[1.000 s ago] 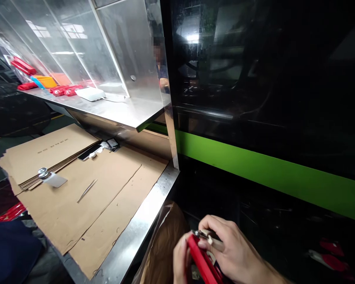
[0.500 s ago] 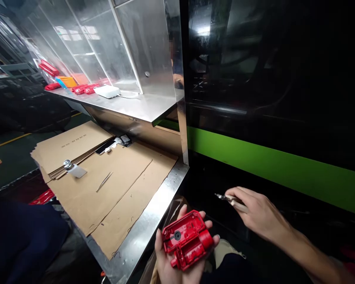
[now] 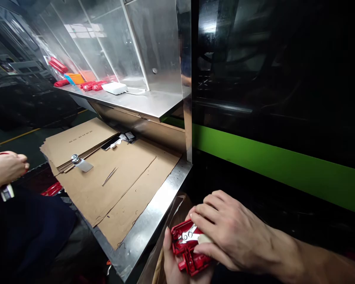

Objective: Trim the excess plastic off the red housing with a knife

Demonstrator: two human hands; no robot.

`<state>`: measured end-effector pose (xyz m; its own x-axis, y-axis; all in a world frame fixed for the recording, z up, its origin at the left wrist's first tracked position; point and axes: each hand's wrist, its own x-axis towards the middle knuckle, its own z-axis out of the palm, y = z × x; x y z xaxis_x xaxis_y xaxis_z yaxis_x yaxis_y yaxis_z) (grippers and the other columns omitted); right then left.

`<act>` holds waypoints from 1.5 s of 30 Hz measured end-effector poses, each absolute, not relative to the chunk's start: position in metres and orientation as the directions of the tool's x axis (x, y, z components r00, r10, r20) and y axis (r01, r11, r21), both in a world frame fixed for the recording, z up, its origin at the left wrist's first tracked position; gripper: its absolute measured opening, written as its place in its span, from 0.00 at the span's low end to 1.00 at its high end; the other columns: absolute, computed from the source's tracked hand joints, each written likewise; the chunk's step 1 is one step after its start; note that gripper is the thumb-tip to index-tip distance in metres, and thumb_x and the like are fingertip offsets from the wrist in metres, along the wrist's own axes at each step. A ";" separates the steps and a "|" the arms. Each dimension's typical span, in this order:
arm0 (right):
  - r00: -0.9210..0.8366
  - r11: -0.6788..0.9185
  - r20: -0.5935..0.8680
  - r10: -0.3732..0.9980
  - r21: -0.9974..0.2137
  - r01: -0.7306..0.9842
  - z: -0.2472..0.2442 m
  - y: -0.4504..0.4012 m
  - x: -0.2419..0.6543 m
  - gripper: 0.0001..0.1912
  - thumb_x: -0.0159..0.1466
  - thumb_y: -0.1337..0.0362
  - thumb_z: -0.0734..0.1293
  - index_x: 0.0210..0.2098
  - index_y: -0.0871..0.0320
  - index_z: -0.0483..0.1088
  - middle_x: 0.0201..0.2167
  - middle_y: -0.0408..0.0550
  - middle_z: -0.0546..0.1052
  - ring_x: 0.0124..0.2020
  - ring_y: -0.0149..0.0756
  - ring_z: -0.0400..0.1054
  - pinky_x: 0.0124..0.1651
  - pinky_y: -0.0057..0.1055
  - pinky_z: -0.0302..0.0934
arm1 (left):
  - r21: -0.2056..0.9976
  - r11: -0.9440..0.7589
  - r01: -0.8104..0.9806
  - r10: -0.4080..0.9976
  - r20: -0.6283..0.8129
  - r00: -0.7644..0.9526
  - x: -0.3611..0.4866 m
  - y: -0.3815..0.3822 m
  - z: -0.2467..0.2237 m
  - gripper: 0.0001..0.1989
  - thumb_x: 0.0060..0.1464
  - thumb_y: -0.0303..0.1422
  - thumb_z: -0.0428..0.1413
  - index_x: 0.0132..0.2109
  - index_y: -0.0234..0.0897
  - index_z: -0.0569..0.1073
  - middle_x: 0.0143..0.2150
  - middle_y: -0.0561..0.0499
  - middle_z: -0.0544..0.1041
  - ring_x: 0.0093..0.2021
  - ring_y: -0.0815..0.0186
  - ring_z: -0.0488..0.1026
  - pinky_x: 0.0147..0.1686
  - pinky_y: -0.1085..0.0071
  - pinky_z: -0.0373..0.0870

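Observation:
My left hand (image 3: 172, 258) cradles a red plastic housing (image 3: 192, 263) from below, its open, hollow side facing up. Over it, my right hand (image 3: 229, 230) is closed around silver pliers (image 3: 191, 235) with cream handles. The metal head of the pliers lies inside the upper recess of the housing; whether the tips touch the plastic I cannot tell. My right fingers cover the housing's right side and most of the handles.
Left of my hands is a metal-edged table (image 3: 154, 217) covered in cardboard (image 3: 127, 197), bearing tweezers (image 3: 109, 176), a phone (image 3: 110, 143) and a cardboard stack (image 3: 79, 138). A shelf (image 3: 154, 104) overhangs its back. A co-worker's hand (image 3: 8, 167) is at far left.
My right hand has moved left with the pliers, from beside the housing to over it, bringing their head into the recess. The co-worker's hand has come further into view.

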<state>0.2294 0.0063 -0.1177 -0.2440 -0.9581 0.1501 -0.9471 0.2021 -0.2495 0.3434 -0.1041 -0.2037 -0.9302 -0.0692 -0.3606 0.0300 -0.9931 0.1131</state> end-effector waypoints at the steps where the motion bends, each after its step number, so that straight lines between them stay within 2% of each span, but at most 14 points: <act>1: -0.227 0.191 0.150 -0.962 -0.223 -0.956 -0.118 0.004 0.229 0.17 0.71 0.53 0.59 0.45 0.60 0.70 0.41 0.50 0.76 0.41 0.43 0.64 0.47 0.45 0.59 | 0.090 -0.996 0.006 -0.040 -0.380 -0.924 0.346 -0.104 -0.205 0.24 0.60 0.51 0.53 0.41 0.37 0.83 0.50 0.38 0.79 0.54 0.47 0.74 0.60 0.51 0.65; 3: -0.206 0.175 0.158 -0.966 -0.192 -0.966 -0.119 0.001 0.230 0.18 0.71 0.52 0.58 0.42 0.60 0.71 0.39 0.50 0.76 0.40 0.42 0.64 0.45 0.44 0.58 | 0.033 -0.999 -0.014 -0.001 -0.407 -0.914 0.349 -0.104 -0.206 0.21 0.55 0.51 0.58 0.38 0.37 0.83 0.48 0.39 0.80 0.53 0.45 0.74 0.60 0.49 0.65; 6: -0.194 0.164 0.179 -0.964 -0.174 -0.971 -0.119 -0.001 0.232 0.18 0.71 0.52 0.59 0.43 0.60 0.71 0.40 0.50 0.76 0.40 0.42 0.65 0.45 0.43 0.57 | -0.010 -1.000 0.003 0.002 -0.431 -0.902 0.352 -0.103 -0.205 0.20 0.54 0.50 0.60 0.37 0.37 0.83 0.46 0.40 0.80 0.52 0.46 0.74 0.60 0.49 0.65; 11: -0.195 0.165 0.180 -0.964 -0.168 -0.972 -0.121 0.001 0.237 0.18 0.71 0.52 0.60 0.45 0.61 0.71 0.42 0.49 0.76 0.41 0.42 0.65 0.46 0.44 0.57 | -0.008 -1.000 0.000 0.003 -0.396 -0.918 0.353 -0.102 -0.202 0.19 0.54 0.48 0.60 0.44 0.39 0.83 0.46 0.40 0.80 0.51 0.47 0.74 0.61 0.51 0.65; 17: -0.215 0.184 0.160 -0.963 -0.188 -0.965 -0.123 0.006 0.238 0.18 0.71 0.52 0.59 0.46 0.60 0.69 0.44 0.49 0.75 0.42 0.42 0.63 0.48 0.45 0.56 | 0.009 -1.000 -0.024 0.019 -0.373 -0.928 0.352 -0.101 -0.201 0.24 0.54 0.50 0.60 0.53 0.42 0.79 0.48 0.39 0.80 0.53 0.45 0.74 0.62 0.50 0.64; 24: -0.229 0.195 0.148 -0.962 -0.214 -0.957 -0.123 0.007 0.237 0.18 0.72 0.52 0.58 0.44 0.60 0.69 0.42 0.48 0.74 0.41 0.41 0.62 0.47 0.44 0.54 | 0.074 -0.997 -0.006 -0.024 -0.408 -0.913 0.353 -0.098 -0.205 0.21 0.56 0.50 0.58 0.45 0.38 0.82 0.45 0.41 0.81 0.53 0.47 0.74 0.60 0.51 0.66; 30: -0.154 0.124 0.149 -0.977 -0.190 -0.974 -0.123 0.006 0.226 0.17 0.72 0.53 0.59 0.36 0.59 0.69 0.35 0.46 0.72 0.36 0.38 0.59 0.40 0.39 0.51 | 0.007 -0.999 -0.054 0.044 -0.466 -0.884 0.351 -0.097 -0.205 0.18 0.57 0.49 0.60 0.36 0.39 0.83 0.35 0.46 0.81 0.44 0.53 0.77 0.58 0.53 0.69; 33: -0.111 0.079 0.185 -0.976 -0.171 -0.982 -0.129 0.006 0.221 0.16 0.70 0.54 0.63 0.32 0.60 0.69 0.32 0.44 0.71 0.33 0.35 0.58 0.37 0.37 0.50 | -0.029 -0.997 -0.075 0.081 -0.405 -0.911 0.346 -0.095 -0.201 0.14 0.52 0.47 0.65 0.32 0.40 0.82 0.32 0.49 0.80 0.42 0.54 0.77 0.57 0.54 0.69; 36: -0.127 0.097 0.170 -0.977 -0.175 -0.980 -0.134 0.010 0.217 0.16 0.70 0.53 0.64 0.32 0.59 0.69 0.32 0.44 0.71 0.33 0.35 0.58 0.36 0.37 0.50 | -0.088 -0.990 -0.107 0.129 -0.303 -0.944 0.341 -0.092 -0.199 0.15 0.54 0.47 0.64 0.30 0.40 0.80 0.31 0.51 0.78 0.40 0.58 0.76 0.58 0.56 0.67; 38: -0.175 0.142 0.142 -0.974 -0.216 -0.966 -0.135 0.015 0.216 0.17 0.70 0.51 0.63 0.35 0.59 0.69 0.34 0.45 0.72 0.34 0.37 0.59 0.37 0.38 0.51 | -0.068 -0.992 -0.103 0.117 -0.264 -0.957 0.338 -0.092 -0.201 0.20 0.57 0.51 0.59 0.33 0.40 0.81 0.34 0.48 0.79 0.40 0.58 0.76 0.58 0.55 0.67; 40: -0.258 0.207 0.142 -0.956 -0.297 -0.932 -0.135 0.020 0.217 0.19 0.67 0.47 0.65 0.38 0.57 0.69 0.36 0.46 0.72 0.35 0.38 0.60 0.39 0.39 0.53 | 0.001 -0.998 -0.063 0.060 -0.276 -0.959 0.336 -0.092 -0.205 0.31 0.61 0.59 0.46 0.46 0.39 0.81 0.40 0.42 0.79 0.43 0.54 0.76 0.58 0.52 0.67; 42: -0.393 0.280 0.171 -0.904 -0.460 -0.843 -0.135 0.022 0.222 0.22 0.61 0.44 0.71 0.38 0.57 0.68 0.36 0.46 0.72 0.35 0.38 0.60 0.39 0.38 0.55 | 0.073 -0.997 -0.007 -0.016 -0.316 -0.949 0.335 -0.091 -0.208 0.39 0.61 0.61 0.35 0.59 0.41 0.74 0.45 0.37 0.78 0.47 0.51 0.76 0.57 0.49 0.67; 43: -0.472 0.307 0.167 -0.866 -0.568 -0.764 -0.136 0.021 0.225 0.23 0.59 0.46 0.73 0.37 0.57 0.67 0.35 0.46 0.71 0.34 0.37 0.61 0.39 0.36 0.56 | 0.106 -0.994 0.021 -0.055 -0.329 -0.943 0.334 -0.090 -0.210 0.39 0.61 0.61 0.33 0.62 0.43 0.71 0.46 0.37 0.77 0.49 0.50 0.75 0.58 0.49 0.67; 45: -0.582 0.313 0.110 -0.805 -0.756 -0.575 -0.139 0.017 0.234 0.19 0.57 0.53 0.75 0.36 0.57 0.66 0.35 0.45 0.71 0.34 0.36 0.63 0.37 0.33 0.58 | 0.177 -0.981 0.075 -0.132 -0.336 -0.932 0.333 -0.086 -0.212 0.35 0.60 0.61 0.40 0.62 0.46 0.71 0.46 0.38 0.78 0.52 0.49 0.74 0.58 0.49 0.67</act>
